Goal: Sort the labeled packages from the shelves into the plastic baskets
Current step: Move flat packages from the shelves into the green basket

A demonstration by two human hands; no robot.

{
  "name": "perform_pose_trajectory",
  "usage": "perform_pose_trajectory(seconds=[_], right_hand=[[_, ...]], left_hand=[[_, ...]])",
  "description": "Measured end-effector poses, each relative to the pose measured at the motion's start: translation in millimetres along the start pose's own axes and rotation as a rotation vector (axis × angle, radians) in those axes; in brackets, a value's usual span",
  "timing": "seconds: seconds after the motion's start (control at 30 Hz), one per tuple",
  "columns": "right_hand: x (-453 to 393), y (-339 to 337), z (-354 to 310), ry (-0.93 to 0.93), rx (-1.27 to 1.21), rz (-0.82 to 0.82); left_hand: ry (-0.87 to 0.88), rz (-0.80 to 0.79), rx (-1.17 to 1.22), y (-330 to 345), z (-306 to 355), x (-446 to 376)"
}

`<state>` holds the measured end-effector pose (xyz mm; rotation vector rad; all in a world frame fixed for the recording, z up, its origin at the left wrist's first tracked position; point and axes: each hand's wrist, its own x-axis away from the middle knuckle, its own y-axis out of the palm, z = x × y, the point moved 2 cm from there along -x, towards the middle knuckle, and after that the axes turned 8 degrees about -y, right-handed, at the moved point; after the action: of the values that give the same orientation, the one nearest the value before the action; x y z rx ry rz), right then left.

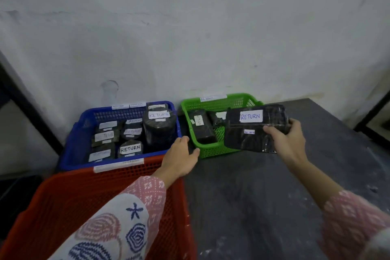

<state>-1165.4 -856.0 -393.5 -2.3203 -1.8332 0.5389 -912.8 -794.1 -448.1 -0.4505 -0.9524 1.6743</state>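
Note:
My right hand point(287, 141) grips a flat black wrapped package point(251, 131) with a white RETURN label, held over the right front part of the green basket point(213, 152). Two black packages lie inside that green basket. The blue basket point(73, 150) to the left holds several black packages, most with RETURN labels. Nearest to me stands a red basket point(69, 200); its inside is largely hidden by my left sleeve. My left hand point(181, 158) hovers with fingers apart and empty, between the blue basket's front right corner and the green basket.
The baskets stand on a dark grey surface point(263, 196) against a white wall point(190, 27). White paper labels are stuck on the baskets' rims. Black metal frame bars run at the far left point(25, 103) and far right point(371, 120).

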Motion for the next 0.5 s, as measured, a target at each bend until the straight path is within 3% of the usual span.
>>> perform_pose_trajectory(seconds=[0.27,0.5], right_hand=[[-111,29,39,-0.053,0.055,-0.278],[-155,65,87,0.051,0.217,-0.553]], left_hand=[[-0.388,0.099,0.226,42,26,-56],[-0.517,0.205,0.367,63,27,-83]])
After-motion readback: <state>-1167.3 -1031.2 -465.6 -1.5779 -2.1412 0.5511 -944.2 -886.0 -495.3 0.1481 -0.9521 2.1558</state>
